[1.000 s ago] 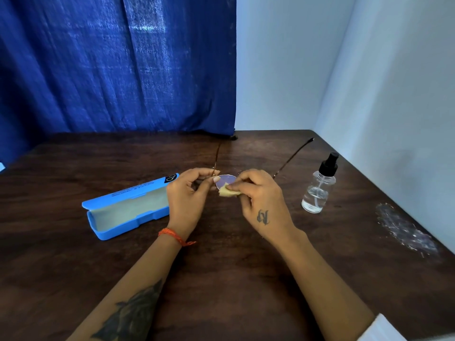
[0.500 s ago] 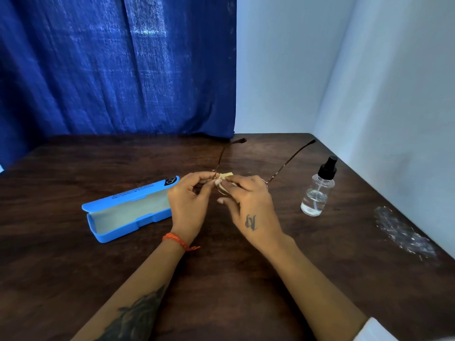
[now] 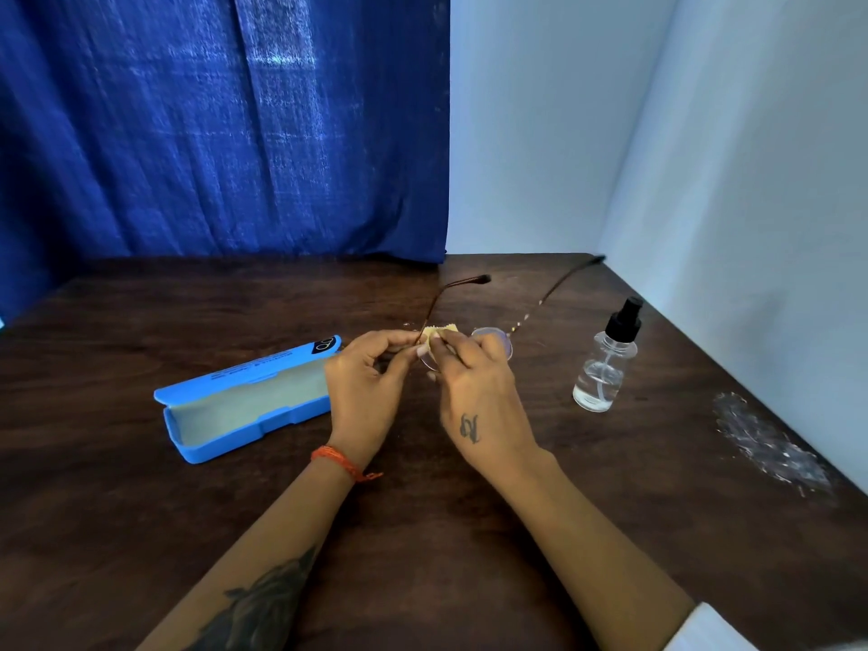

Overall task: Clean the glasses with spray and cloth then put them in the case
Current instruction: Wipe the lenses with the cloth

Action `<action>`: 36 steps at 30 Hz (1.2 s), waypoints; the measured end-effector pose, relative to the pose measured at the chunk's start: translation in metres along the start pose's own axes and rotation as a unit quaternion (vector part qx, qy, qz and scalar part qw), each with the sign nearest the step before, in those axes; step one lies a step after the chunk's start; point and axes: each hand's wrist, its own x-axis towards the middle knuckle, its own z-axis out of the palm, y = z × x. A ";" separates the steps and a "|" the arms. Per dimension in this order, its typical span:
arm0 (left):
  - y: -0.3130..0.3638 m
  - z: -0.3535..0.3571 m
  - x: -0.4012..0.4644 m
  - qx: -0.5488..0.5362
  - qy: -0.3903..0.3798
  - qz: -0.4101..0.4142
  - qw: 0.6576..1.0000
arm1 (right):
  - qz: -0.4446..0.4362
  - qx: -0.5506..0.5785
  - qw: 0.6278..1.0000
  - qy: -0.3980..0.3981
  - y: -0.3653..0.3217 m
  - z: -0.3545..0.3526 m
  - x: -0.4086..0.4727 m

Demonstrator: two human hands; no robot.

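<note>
I hold the glasses (image 3: 493, 333) up near the centre of the frame, just above the dark wooden table (image 3: 422, 533), with both temple arms open and pointing away from me toward the upper middle of the picture. My left hand (image 3: 364, 397) pinches the frame at its left end, thumb and forefinger closed tight where the left temple arm meets the lens. My right hand (image 3: 479, 392) is closed on the small yellow cloth (image 3: 439, 330), pressing it with the fingertips against the left lens; only a corner of the cloth shows above my fingers. The right lens shows pale and round just past my right knuckles. To the left of my hands, the blue case (image 3: 244, 397) lies open on the table, its lid tipped back and its grey lining showing, the near end of it just beside my left hand. At the right of the frame the clear spray bottle (image 3: 606, 364) with its black pump top stands upright, well apart from my right hand. Further right, near the white wall, a crumpled piece of clear plastic (image 3: 770, 444) lies flat on the table.
</note>
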 end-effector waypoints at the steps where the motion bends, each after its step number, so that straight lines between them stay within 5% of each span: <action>1: 0.000 0.000 0.000 0.003 -0.001 -0.001 1.000 | 0.004 0.017 1.000 -0.008 -0.001 0.000 0.000; 9: 0.003 0.001 0.000 -0.048 0.008 -0.019 0.999 | 0.023 0.194 0.980 0.049 0.007 -0.009 0.005; 23: 0.000 -0.002 0.001 0.023 0.024 0.015 0.999 | -0.030 -0.022 0.999 -0.026 0.004 -0.010 0.001; 36: 0.004 -0.004 0.003 -0.001 0.055 -0.005 0.998 | -0.016 0.083 0.994 0.071 0.007 -0.009 -0.004</action>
